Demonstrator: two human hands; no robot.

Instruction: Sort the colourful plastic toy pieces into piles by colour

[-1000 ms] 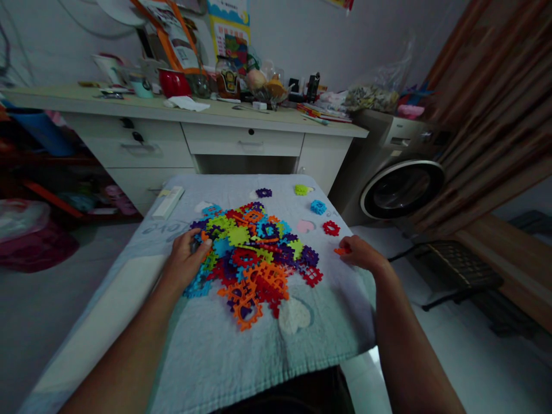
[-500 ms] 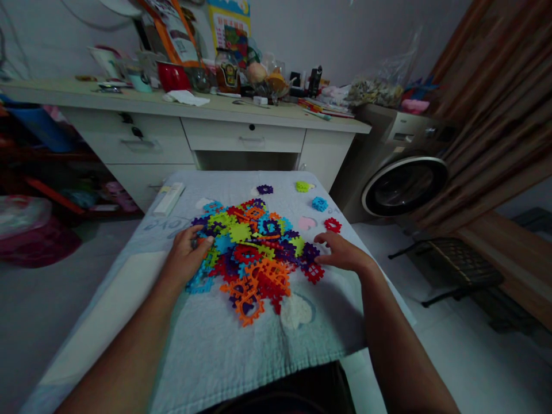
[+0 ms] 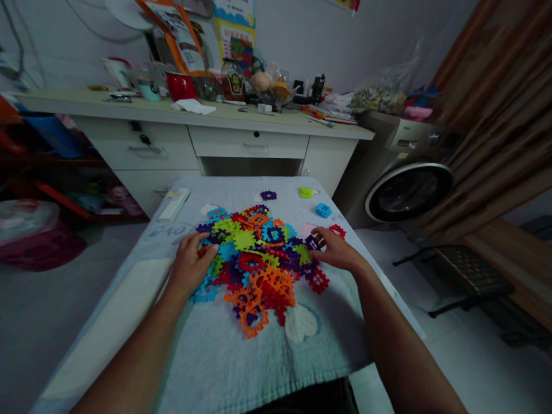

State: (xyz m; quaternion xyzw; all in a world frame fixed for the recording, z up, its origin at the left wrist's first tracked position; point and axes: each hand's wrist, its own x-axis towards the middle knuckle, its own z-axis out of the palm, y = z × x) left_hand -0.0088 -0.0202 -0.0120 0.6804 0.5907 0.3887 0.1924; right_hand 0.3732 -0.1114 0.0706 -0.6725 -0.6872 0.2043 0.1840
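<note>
A heap of colourful plastic interlocking tiles with notched edges (image 3: 244,240) lies on the cloth-covered table. My right hand (image 3: 335,248), at the heap's right side, pinches a purple tile with a window-like grid (image 3: 313,242) between thumb and fingers. Below it, a red window tile (image 3: 319,280) rests at the heap's edge. At the left edge of the heap is my left hand (image 3: 193,257), its thumb apart from its curved fingers, touching the tiles there. Several orange tiles (image 3: 252,319) form the near edge of the heap.
Apart from the heap lie a purple tile (image 3: 268,195), a green tile (image 3: 306,192), a blue joined piece (image 3: 323,210) and a red tile (image 3: 337,231). A white box (image 3: 175,205) sits at the table's left. Behind are a cluttered desk (image 3: 276,123) and a washing machine (image 3: 388,167).
My right hand has taken hold of the purple window tile and lifted it slightly from the heap's right edge. My left hand stays by the heap. The whole view has shifted a little.
</note>
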